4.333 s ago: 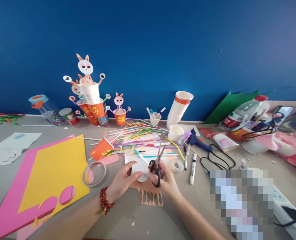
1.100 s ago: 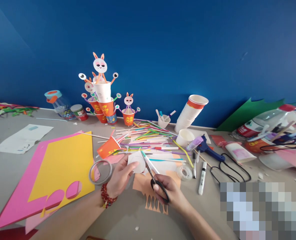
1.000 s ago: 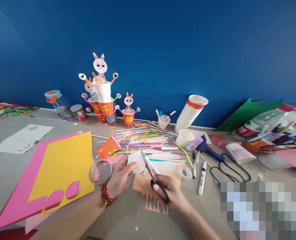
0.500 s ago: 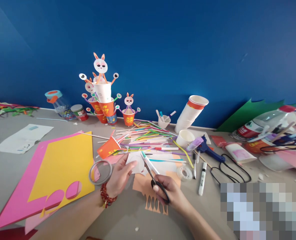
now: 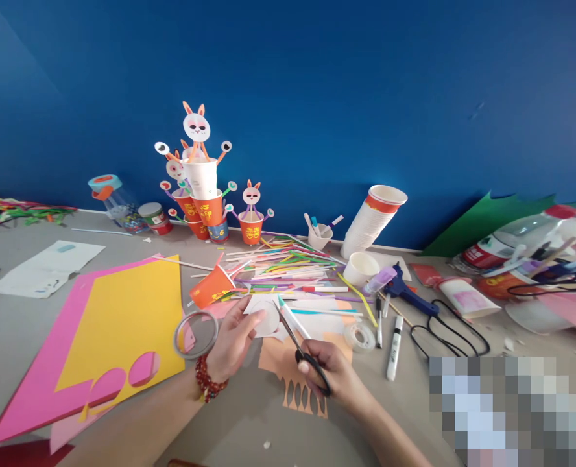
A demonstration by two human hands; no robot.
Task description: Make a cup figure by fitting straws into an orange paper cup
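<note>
Between thumb and fingers, my left hand (image 5: 233,338) grips a piece of white paper (image 5: 264,318) with a round outline on it. My right hand (image 5: 331,368) is closed around the black handles of a pair of scissors (image 5: 309,362). The blades point up and left, touching or very close to the paper's right edge; whether they are parted I cannot tell. Under my hands lies a peach paper sheet (image 5: 274,360) with leaf-shaped holes cut along its near edge. A roll of silver tape (image 5: 176,335) rests just left of my left wrist.
Yellow paper (image 5: 132,311) with round cutouts lies over pink paper on the left. Colored sticks (image 5: 288,266) cover the middle back. Rabbit-decorated cups (image 5: 204,178) and a leaning cup stack (image 5: 370,224) stand near the wall. A blue glue gun (image 5: 409,295), its cord and a marker (image 5: 394,348) lie right.
Almost nothing differs. The white paper has turned slightly in my left hand, and the scissors stay at its right edge.
</note>
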